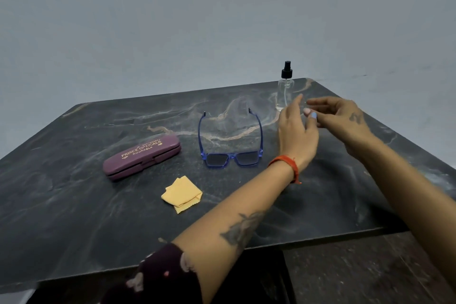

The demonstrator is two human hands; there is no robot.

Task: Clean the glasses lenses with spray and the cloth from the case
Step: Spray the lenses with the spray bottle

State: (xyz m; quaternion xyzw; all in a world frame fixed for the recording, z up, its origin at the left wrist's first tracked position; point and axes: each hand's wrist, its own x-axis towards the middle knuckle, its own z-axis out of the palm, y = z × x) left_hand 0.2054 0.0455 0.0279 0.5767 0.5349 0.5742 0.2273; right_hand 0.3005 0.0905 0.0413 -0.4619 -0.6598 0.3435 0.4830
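From the head view, we see the purple glasses case (142, 157) lying closed on the left of the dark marbled table (74, 229), and the yellow cloth (182, 195) already out of it, folded loosely on the table just nearer to us and to the right of the case. The blue-framed glasses (230, 142) sit in the middle with their temples spread open and pointing away, lenses toward the near edge. The clear spray bottle (285, 86), black nozzle on top, stands upright near the far right corner. We judge the task to be in its early part: the cloth is fetched and the case shut, but the lenses look unsprayed and unwiped as far as we can tell, so spraying and rubbing both lenses are left to do. Both of our hands hover together on the right, just in front of the bottle and near its base. The left hand (297, 131), with an orange thread at the wrist, reaches across from the near left, its forearm stretched over the table, fingers relaxed and loosely spread upward, holding nothing. The right hand (341, 116) comes in from the right, back of the hand up, fingers gently curved toward the left hand's fingertips; whether it pinches something tiny between them we cannot tell, and nothing plainly shows there. Neither hand touches the bottle, the glasses or the cloth; we take the bottle to be the likely next thing to grasp.
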